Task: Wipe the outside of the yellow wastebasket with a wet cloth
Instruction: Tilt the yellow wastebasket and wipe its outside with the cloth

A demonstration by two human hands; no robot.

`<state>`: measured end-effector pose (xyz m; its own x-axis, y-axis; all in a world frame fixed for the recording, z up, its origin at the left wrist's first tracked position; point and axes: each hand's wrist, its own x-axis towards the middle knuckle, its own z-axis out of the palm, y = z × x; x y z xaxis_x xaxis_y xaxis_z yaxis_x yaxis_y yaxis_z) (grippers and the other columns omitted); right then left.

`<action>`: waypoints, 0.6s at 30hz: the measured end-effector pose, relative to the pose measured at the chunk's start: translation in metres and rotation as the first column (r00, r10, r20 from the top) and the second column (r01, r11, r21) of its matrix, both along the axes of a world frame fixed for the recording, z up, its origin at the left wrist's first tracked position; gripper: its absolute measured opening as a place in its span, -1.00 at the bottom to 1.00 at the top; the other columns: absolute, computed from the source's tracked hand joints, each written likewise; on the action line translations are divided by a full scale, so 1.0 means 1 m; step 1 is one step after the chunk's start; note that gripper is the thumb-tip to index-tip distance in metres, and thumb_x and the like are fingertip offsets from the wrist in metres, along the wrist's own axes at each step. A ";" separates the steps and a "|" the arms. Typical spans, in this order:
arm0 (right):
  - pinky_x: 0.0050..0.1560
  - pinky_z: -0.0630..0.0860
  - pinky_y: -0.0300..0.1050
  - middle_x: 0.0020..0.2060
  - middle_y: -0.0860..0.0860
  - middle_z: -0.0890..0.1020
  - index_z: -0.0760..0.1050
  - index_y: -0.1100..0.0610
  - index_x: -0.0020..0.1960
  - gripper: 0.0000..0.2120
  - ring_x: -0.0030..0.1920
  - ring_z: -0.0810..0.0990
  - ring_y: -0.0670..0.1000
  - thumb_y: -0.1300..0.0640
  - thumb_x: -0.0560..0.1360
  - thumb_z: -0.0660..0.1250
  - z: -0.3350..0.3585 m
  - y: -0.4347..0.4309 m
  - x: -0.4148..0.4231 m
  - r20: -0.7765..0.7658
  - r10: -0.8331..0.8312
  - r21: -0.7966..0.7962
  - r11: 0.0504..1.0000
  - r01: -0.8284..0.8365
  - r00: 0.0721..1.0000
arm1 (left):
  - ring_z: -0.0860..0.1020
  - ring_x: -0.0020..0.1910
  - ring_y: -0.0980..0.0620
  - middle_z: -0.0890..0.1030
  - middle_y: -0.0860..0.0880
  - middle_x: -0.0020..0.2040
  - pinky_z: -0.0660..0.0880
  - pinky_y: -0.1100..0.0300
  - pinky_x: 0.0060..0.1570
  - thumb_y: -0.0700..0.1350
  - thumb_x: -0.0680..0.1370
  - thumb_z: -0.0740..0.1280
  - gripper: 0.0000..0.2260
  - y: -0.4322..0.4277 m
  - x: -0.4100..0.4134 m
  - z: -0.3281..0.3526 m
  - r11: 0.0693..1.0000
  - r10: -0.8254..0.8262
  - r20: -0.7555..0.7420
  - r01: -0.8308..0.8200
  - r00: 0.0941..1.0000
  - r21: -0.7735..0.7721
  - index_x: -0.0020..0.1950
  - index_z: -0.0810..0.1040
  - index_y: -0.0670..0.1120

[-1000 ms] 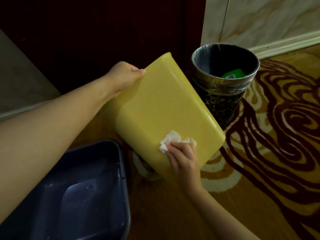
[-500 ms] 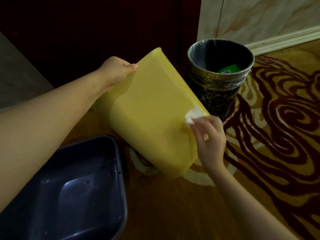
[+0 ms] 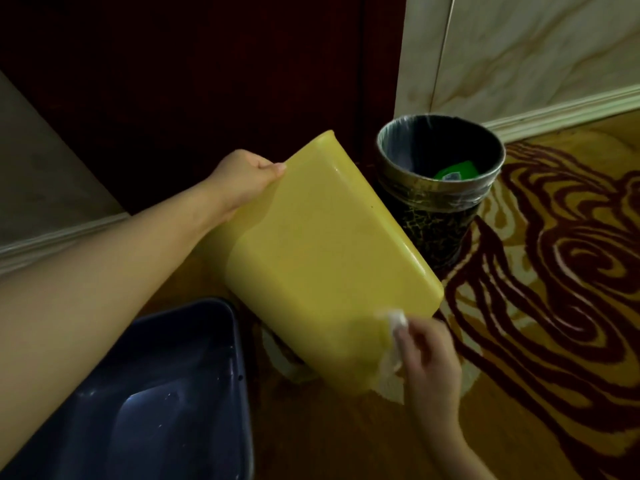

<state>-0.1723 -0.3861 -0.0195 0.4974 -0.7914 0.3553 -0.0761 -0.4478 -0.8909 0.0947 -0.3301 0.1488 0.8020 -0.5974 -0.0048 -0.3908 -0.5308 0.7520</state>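
Since half a second back: cloth point(image 3: 393, 336) slid from the right-hand edge down to the lower corner near the base. Yellow wastebasket point(image 3: 329, 258) tipped over at a slant, broad side facing up, base end toward the camera, just above the carpet point(image 3: 554, 306). Left hand point(image 3: 242, 180) clamped over the rim edge up top, fingers curled shut around it – holding the tilt. Right hand point(image 3: 427, 358) pinched closed on the white cloth, pressed against the corner; blurry, so exact finger placement hard to tell.

Progress, as a guess: somewhere mid-job. Big face looks faintly glossy, maybe already wiped, corner being worked now. Underside and far sides hidden – probably still to do.

Count: one yellow wastebasket, one cloth, two hands. Around it: one dark round bin point(image 3: 440, 188) with a liner and something green inside, right behind; one dark blue basin point(image 3: 235, 341) at lower left, just beside the basket.
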 end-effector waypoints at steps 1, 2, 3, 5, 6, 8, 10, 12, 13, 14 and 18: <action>-0.22 0.45 -0.28 -0.20 -0.17 0.51 0.47 -0.04 -0.08 -0.89 -0.17 0.50 -0.17 0.17 0.48 0.30 0.021 -0.012 0.014 0.037 -0.043 0.012 0.999 0.043 0.998 | 0.56 -0.29 0.17 0.60 0.06 -0.25 0.41 0.38 -0.45 -0.04 0.56 0.22 -0.78 0.002 -0.001 0.000 1.000 -0.009 0.013 0.009 1.000 -0.001 -0.07 0.61 -0.12; -0.21 0.43 -0.34 -0.19 -0.18 0.50 0.48 -0.03 -0.07 -0.92 -0.17 0.48 -0.21 0.15 0.50 0.29 0.043 -0.025 0.030 0.067 -0.076 0.005 0.997 0.076 0.995 | 0.57 -0.26 0.16 0.60 0.05 -0.24 0.42 0.34 -0.40 -0.04 0.56 0.22 -0.77 0.004 -0.002 0.000 1.000 -0.023 0.020 0.023 1.000 -0.006 -0.06 0.61 -0.13; -0.17 0.41 -0.40 -0.17 -0.15 0.51 0.50 0.02 -0.06 -0.94 -0.15 0.47 -0.25 0.16 0.51 0.29 0.062 -0.038 0.048 0.099 -0.098 -0.024 0.995 0.101 0.990 | 0.57 -0.23 0.13 0.60 0.04 -0.22 0.43 0.29 -0.34 -0.04 0.56 0.22 -0.77 0.006 -0.004 0.001 0.999 -0.039 0.026 0.040 0.999 -0.011 -0.04 0.60 -0.14; -0.09 0.40 -0.42 -0.09 -0.01 0.54 0.56 0.18 0.00 -0.91 -0.10 0.47 -0.20 0.22 0.52 0.31 0.095 -0.057 0.084 0.123 -0.106 -0.096 0.988 0.118 0.987 | 0.58 -0.20 0.09 0.61 0.03 -0.20 0.45 0.24 -0.26 -0.03 0.55 0.22 -0.77 0.008 -0.007 0.003 0.997 -0.072 0.040 0.072 0.997 -0.019 -0.04 0.61 -0.12; -0.04 0.42 -0.34 -0.05 0.07 0.54 0.56 0.23 0.03 -0.88 -0.05 0.49 -0.08 0.24 0.52 0.31 0.105 -0.063 0.101 0.101 -0.078 -0.135 0.987 0.091 0.992 | 0.59 -0.20 0.09 0.62 0.04 -0.20 0.45 0.23 -0.25 -0.02 0.55 0.22 -0.79 0.009 -0.008 0.004 0.996 -0.086 0.044 0.087 0.995 -0.023 -0.07 0.61 -0.07; 0.01 0.42 -0.15 0.00 0.16 0.51 0.53 0.25 0.07 -0.85 0.03 0.45 0.10 0.24 0.54 0.28 0.110 -0.066 0.124 0.016 -0.010 -0.217 0.976 0.014 1.000 | 0.59 -0.21 0.09 0.62 0.05 -0.20 0.44 0.23 -0.27 -0.01 0.55 0.22 -0.81 0.011 -0.011 0.003 0.994 -0.106 0.060 0.108 0.993 -0.024 -0.14 0.61 0.01; 0.00 0.38 -0.13 0.00 0.17 0.50 0.52 0.25 0.07 -0.86 0.04 0.42 0.11 0.23 0.55 0.25 0.097 -0.064 0.126 -0.019 -0.021 -0.261 0.965 0.015 1.000 | 0.60 -0.21 0.07 0.63 0.03 -0.20 0.43 0.22 -0.28 0.00 0.55 0.23 -0.80 0.014 -0.011 0.001 0.994 -0.104 0.057 0.107 0.993 -0.035 -0.16 0.61 0.00; 0.00 0.34 -0.20 -0.02 0.12 0.51 0.51 0.24 0.03 -0.86 0.04 0.43 0.08 0.20 0.55 0.24 0.072 -0.062 0.108 -0.014 -0.102 -0.227 0.969 0.096 0.995 | 0.61 -0.20 0.05 0.65 0.01 -0.20 0.44 0.21 -0.28 -0.01 0.54 0.23 -0.80 0.019 -0.008 0.000 0.994 -0.088 0.013 0.089 0.996 -0.065 -0.18 0.61 0.00; 0.01 0.34 -0.20 -0.03 0.07 0.50 0.51 0.21 0.02 -0.87 0.03 0.44 0.06 0.18 0.55 0.24 0.055 -0.061 0.094 -0.034 -0.152 -0.189 0.972 0.143 0.988 | 0.62 -0.20 0.04 0.65 0.00 -0.20 0.44 0.21 -0.27 -0.02 0.54 0.24 -0.80 0.022 -0.005 -0.001 0.994 -0.079 -0.011 0.078 0.997 -0.076 -0.19 0.61 0.00; 0.01 0.36 -0.19 -0.04 0.02 0.48 0.51 0.19 0.02 -0.87 0.02 0.46 0.05 0.17 0.55 0.23 0.037 -0.061 0.077 -0.071 -0.199 -0.146 0.971 0.188 0.977 | 0.63 -0.18 0.02 0.66 -0.01 -0.19 0.46 0.19 -0.25 -0.02 0.54 0.24 -0.80 0.025 -0.002 -0.001 0.994 -0.070 -0.033 0.067 0.997 -0.084 -0.18 0.62 -0.01; -0.12 0.38 -0.28 -0.06 0.06 0.52 0.52 0.20 0.04 -0.87 -0.05 0.51 0.03 0.19 0.54 0.25 -0.007 -0.063 0.027 -0.200 -0.346 0.024 0.933 0.358 0.916 | 0.63 -0.16 -0.01 0.67 -0.05 -0.16 0.50 0.13 -0.18 -0.02 0.53 0.25 -0.80 0.027 0.005 -0.004 0.994 -0.047 -0.064 0.041 0.997 -0.097 -0.17 0.63 -0.03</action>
